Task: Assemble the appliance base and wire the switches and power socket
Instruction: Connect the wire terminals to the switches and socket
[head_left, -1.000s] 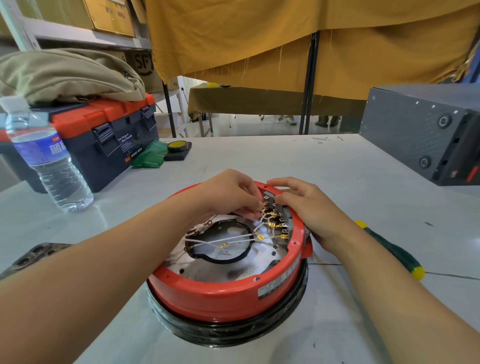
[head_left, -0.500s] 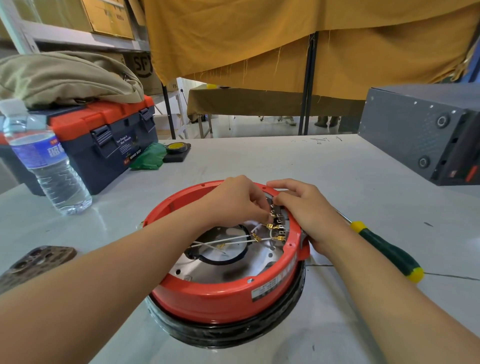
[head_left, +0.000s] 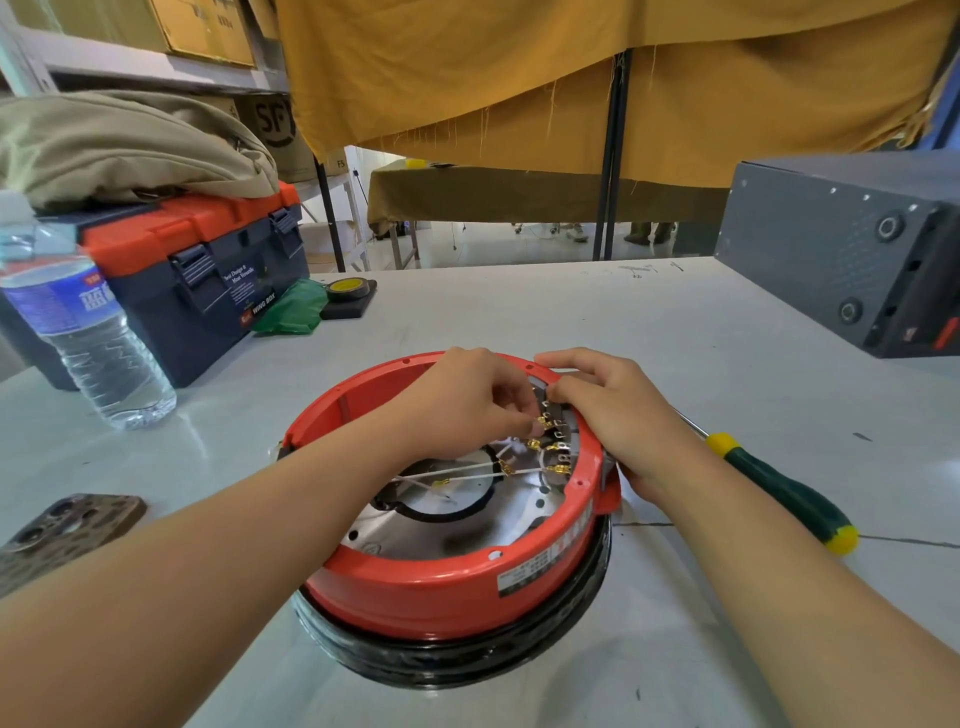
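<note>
Head view: upturned red base (head_left: 441, 587), brass-tipped white wires (head_left: 467, 472).

A water bottle (head_left: 98, 343) stands near the bench's (head_left: 519, 312) left edge, touching a toolbox (head_left: 202, 275) with a khaki bag (head_left: 124, 145) on top. Tape (head_left: 349, 288) and green cloth (head_left: 291, 312) lie beside it. A phone (head_left: 57, 530) lies at the left edge; a grey case (head_left: 841, 249) sits at the right.
</note>
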